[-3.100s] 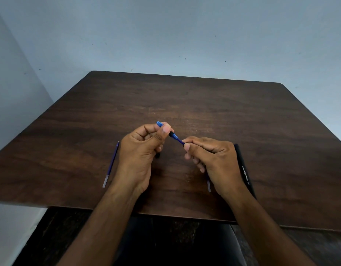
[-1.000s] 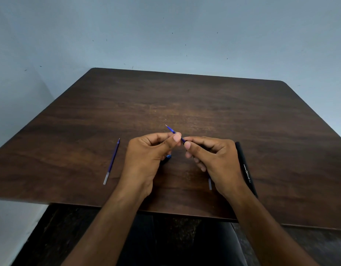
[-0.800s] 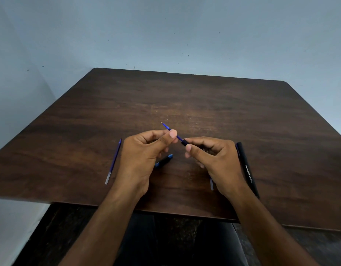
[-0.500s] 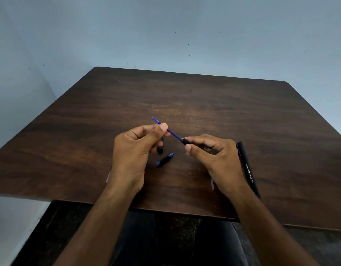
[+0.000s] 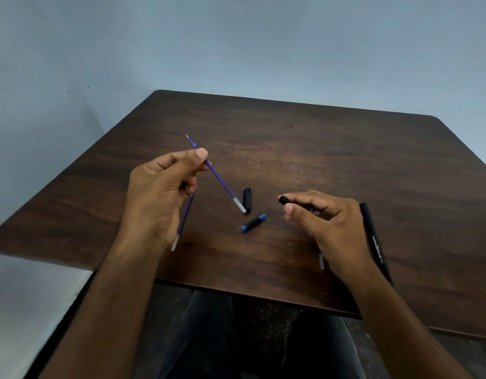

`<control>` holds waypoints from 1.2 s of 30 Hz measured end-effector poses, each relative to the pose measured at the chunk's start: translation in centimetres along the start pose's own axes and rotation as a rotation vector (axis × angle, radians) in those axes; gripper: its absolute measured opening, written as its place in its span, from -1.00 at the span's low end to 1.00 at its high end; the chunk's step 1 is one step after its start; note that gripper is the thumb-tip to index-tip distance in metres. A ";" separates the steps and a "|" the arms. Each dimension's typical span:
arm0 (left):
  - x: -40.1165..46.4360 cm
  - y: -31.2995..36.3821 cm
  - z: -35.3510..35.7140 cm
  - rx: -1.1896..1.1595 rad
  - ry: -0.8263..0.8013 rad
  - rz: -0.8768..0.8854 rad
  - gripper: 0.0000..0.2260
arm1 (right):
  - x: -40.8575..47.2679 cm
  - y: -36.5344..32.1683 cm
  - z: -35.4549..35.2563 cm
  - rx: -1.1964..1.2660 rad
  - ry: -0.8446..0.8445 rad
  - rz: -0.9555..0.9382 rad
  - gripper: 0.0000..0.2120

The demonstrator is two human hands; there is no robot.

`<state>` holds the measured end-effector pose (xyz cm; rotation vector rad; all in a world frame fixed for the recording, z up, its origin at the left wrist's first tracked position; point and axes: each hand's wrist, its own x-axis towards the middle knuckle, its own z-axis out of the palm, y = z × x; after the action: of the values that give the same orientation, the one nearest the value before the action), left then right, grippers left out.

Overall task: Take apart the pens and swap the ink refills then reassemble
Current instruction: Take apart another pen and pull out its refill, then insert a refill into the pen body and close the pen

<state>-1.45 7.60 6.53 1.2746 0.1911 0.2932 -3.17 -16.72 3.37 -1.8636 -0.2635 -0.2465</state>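
Observation:
My left hand point(image 5: 162, 192) pinches a thin blue ink refill point(image 5: 222, 184) near its tip, held above the table and fully clear of any barrel. My right hand point(image 5: 326, 225) grips a black pen barrel point(image 5: 284, 200); only its open end shows past the fingers. On the table between the hands lie a short black piece point(image 5: 247, 199) and a black tip piece with blue ends point(image 5: 253, 223). A second blue refill point(image 5: 183, 225) lies partly hidden under my left hand. Another black pen barrel point(image 5: 376, 242) with white print lies right of my right hand.
The dark wooden table point(image 5: 318, 149) has its near edge close to my lap. A pale refill end point(image 5: 321, 260) shows under my right wrist. Blue-grey walls stand behind and to the left.
My left hand has drawn the blue refill out of the barrel, up and to the left. The two hands have moved apart, and the tip piece now lies on the table.

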 end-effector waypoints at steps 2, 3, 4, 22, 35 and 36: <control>0.4 0.5 -1.1 0.090 -0.039 -0.007 -0.85 | -0.1 0.0 0.0 0.004 0.003 -0.004 -0.85; 0.6 0.7 -1.6 0.132 -0.049 -0.006 -0.84 | -0.2 -0.1 0.0 0.005 0.003 -0.007 -0.85; 0.7 0.8 -2.1 0.173 -0.054 -0.004 -0.83 | -0.2 -0.1 0.0 0.007 0.002 -0.011 -0.85; 2.8 -0.5 -3.7 1.081 0.148 -0.126 -0.85 | 0.0 0.5 0.6 0.016 -0.024 -0.033 -0.88; 3.0 -1.5 -4.1 1.120 0.133 -0.108 -0.86 | -0.2 0.6 0.7 0.012 -0.008 0.005 -0.83; 3.0 -1.5 -4.1 1.116 0.136 -0.102 -0.86 | -0.1 0.6 0.7 0.022 -0.007 0.003 -0.83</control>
<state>0.27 11.94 3.99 2.3379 0.5860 0.1758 -3.11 -16.29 2.60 -1.8430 -0.2672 -0.2345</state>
